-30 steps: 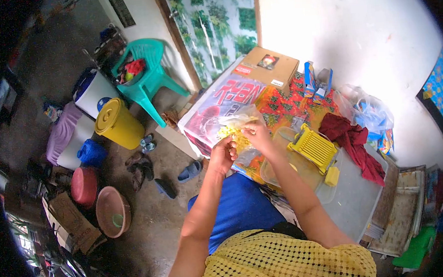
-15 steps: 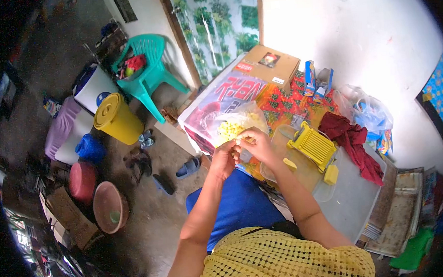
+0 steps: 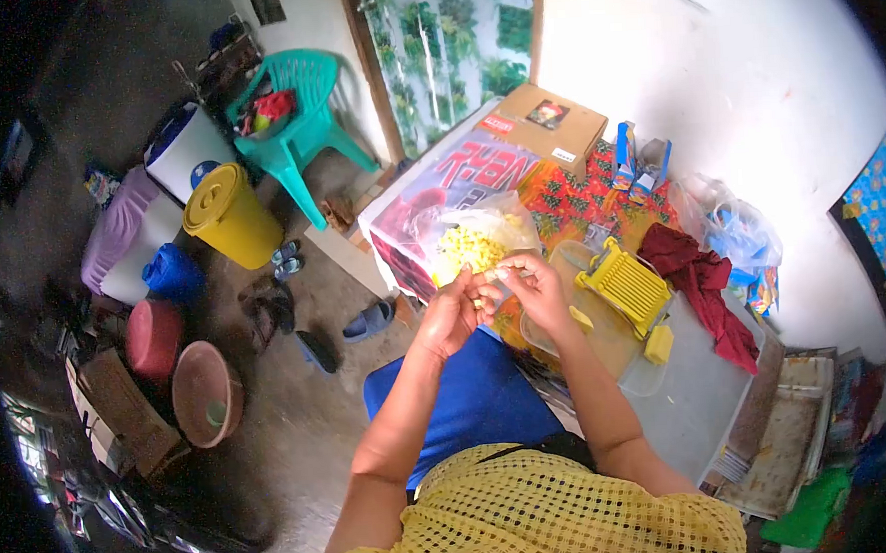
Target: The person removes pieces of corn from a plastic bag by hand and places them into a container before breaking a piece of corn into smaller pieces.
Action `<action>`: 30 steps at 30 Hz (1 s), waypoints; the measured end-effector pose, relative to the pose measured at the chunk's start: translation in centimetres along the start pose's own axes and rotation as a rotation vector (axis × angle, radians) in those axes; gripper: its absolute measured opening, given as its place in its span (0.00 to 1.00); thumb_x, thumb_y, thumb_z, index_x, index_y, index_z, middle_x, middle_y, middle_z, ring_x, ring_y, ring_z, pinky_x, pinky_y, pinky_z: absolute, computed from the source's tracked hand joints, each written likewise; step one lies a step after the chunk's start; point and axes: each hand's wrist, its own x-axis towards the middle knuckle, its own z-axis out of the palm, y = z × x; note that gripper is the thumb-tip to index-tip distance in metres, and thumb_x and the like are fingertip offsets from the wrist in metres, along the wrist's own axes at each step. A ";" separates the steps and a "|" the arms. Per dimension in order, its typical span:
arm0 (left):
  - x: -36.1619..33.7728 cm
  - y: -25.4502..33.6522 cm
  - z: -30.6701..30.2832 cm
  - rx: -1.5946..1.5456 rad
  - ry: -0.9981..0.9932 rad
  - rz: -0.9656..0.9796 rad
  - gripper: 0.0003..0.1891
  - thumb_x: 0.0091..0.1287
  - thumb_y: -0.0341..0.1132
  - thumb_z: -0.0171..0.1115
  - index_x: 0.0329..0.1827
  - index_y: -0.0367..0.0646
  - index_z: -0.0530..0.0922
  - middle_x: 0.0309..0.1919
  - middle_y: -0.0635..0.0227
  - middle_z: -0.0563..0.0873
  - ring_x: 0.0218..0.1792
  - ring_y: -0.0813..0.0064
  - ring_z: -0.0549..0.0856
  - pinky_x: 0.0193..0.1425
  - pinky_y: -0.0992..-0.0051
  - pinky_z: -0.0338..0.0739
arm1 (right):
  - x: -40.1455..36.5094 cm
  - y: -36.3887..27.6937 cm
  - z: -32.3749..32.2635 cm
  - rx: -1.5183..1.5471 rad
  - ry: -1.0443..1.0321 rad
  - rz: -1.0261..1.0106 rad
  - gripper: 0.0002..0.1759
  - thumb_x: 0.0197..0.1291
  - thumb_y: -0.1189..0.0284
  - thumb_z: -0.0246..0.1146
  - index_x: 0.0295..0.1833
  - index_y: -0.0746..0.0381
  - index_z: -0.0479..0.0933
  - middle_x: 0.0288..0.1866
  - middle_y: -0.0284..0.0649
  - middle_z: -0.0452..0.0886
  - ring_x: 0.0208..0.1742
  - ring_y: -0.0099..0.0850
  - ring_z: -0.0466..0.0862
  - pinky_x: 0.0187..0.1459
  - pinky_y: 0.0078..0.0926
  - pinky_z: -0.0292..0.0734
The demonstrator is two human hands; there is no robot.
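Observation:
Over the table edge, my left hand is closed with a small yellow piece showing at its fingers. My right hand pinches close beside it; what lies between those fingertips is too small to make out. Just beyond both hands, a clear plastic bag holds many small yellow pieces. To the right, a yellow slicer with a ribbed top rests on a clear plastic container. Beside it are a yellow block and a smaller yellow piece.
A cardboard box, blue open carton, dark red cloth and plastic bags stand around the table. To the left are a green chair, a yellow lidded bin, a pink basin and slippers.
My fingertips have moved slightly apart, and the yellow piece at my left hand shows more clearly. The camera view has shifted a little; the table things stay in place.

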 end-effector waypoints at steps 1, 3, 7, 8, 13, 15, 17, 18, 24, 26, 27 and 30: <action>-0.2 -0.1 0.1 -0.005 0.002 0.022 0.25 0.74 0.52 0.43 0.54 0.37 0.74 0.37 0.62 0.83 0.33 0.72 0.80 0.40 0.73 0.77 | -0.5 -0.3 0.1 0.048 0.007 0.037 0.06 0.57 0.75 0.64 0.40 0.63 0.78 0.45 0.41 0.77 0.44 0.29 0.79 0.39 0.26 0.77; -0.6 -0.1 0.8 -0.015 0.008 0.068 0.27 0.74 0.53 0.41 0.59 0.36 0.71 0.43 0.59 0.83 0.39 0.70 0.82 0.46 0.72 0.78 | -1.7 -1.1 0.6 -0.226 0.003 -0.156 0.06 0.57 0.76 0.64 0.41 0.62 0.78 0.46 0.41 0.77 0.48 0.32 0.78 0.46 0.30 0.75; -1.8 0.3 2.0 -0.084 0.004 0.118 0.28 0.75 0.53 0.38 0.63 0.37 0.64 0.51 0.55 0.80 0.46 0.70 0.82 0.53 0.71 0.77 | -3.3 -2.6 1.7 -0.396 0.031 -0.285 0.06 0.57 0.76 0.65 0.41 0.61 0.79 0.49 0.40 0.76 0.54 0.36 0.75 0.57 0.34 0.68; -2.2 0.4 2.3 -0.089 0.011 0.126 0.28 0.75 0.53 0.39 0.64 0.37 0.63 0.52 0.55 0.79 0.47 0.71 0.82 0.54 0.71 0.77 | -3.6 -2.6 1.9 -0.378 0.053 -0.265 0.06 0.56 0.76 0.65 0.40 0.61 0.79 0.50 0.40 0.76 0.55 0.36 0.74 0.58 0.34 0.68; -3.1 -0.2 2.5 -0.082 0.036 0.168 0.30 0.74 0.56 0.40 0.66 0.39 0.64 0.55 0.54 0.78 0.52 0.68 0.80 0.58 0.69 0.75 | -4.6 -2.9 2.9 -0.273 0.131 -0.187 0.06 0.55 0.75 0.67 0.40 0.60 0.81 0.51 0.40 0.75 0.59 0.36 0.71 0.59 0.33 0.66; -3.6 -0.1 2.9 -0.081 0.043 0.185 0.30 0.74 0.56 0.39 0.66 0.39 0.63 0.56 0.54 0.78 0.54 0.68 0.79 0.59 0.69 0.74 | -5.0 -3.3 3.3 -0.321 0.158 -0.194 0.06 0.55 0.74 0.67 0.40 0.60 0.81 0.52 0.40 0.75 0.60 0.36 0.70 0.60 0.34 0.65; -4.0 0.0 3.3 -0.078 0.061 0.215 0.30 0.74 0.56 0.39 0.67 0.39 0.62 0.57 0.54 0.77 0.55 0.68 0.79 0.59 0.69 0.75 | -5.3 -3.4 3.4 -0.368 0.169 -0.204 0.06 0.55 0.73 0.67 0.40 0.60 0.82 0.52 0.40 0.75 0.60 0.36 0.70 0.61 0.35 0.63; -4.2 0.0 3.5 -0.076 0.070 0.230 0.31 0.74 0.56 0.39 0.67 0.39 0.61 0.57 0.54 0.77 0.55 0.68 0.79 0.59 0.69 0.75 | -5.4 -3.4 3.4 -0.390 0.166 -0.211 0.06 0.55 0.73 0.67 0.40 0.59 0.82 0.52 0.41 0.74 0.60 0.36 0.69 0.62 0.36 0.62; -4.8 -0.5 4.3 -0.029 0.081 0.264 0.33 0.73 0.57 0.40 0.71 0.39 0.57 0.64 0.54 0.71 0.64 0.66 0.71 0.66 0.66 0.66 | -5.8 -2.8 3.6 -0.387 0.222 -0.195 0.06 0.56 0.74 0.68 0.39 0.60 0.82 0.52 0.41 0.76 0.60 0.34 0.71 0.63 0.35 0.62; -5.0 -0.6 4.7 -0.030 0.067 0.284 0.34 0.73 0.57 0.41 0.72 0.40 0.55 0.66 0.54 0.68 0.67 0.65 0.67 0.69 0.65 0.62 | -6.0 -3.1 3.8 -0.355 0.231 -0.186 0.06 0.55 0.74 0.68 0.39 0.60 0.82 0.53 0.40 0.76 0.60 0.34 0.71 0.63 0.34 0.62; -5.1 -0.7 4.9 -0.030 0.060 0.295 0.34 0.73 0.57 0.41 0.72 0.41 0.55 0.68 0.54 0.66 0.69 0.65 0.65 0.70 0.65 0.60 | -6.1 -3.2 3.8 -0.334 0.227 -0.191 0.06 0.55 0.74 0.68 0.39 0.60 0.82 0.53 0.40 0.76 0.60 0.35 0.71 0.63 0.34 0.62; -5.3 -0.8 5.2 0.009 0.051 0.334 0.35 0.72 0.58 0.42 0.74 0.43 0.52 0.70 0.53 0.62 0.72 0.63 0.60 0.72 0.64 0.56 | -6.1 -3.4 3.8 -0.378 0.232 -0.238 0.07 0.53 0.75 0.70 0.38 0.60 0.82 0.53 0.40 0.76 0.58 0.35 0.71 0.61 0.33 0.63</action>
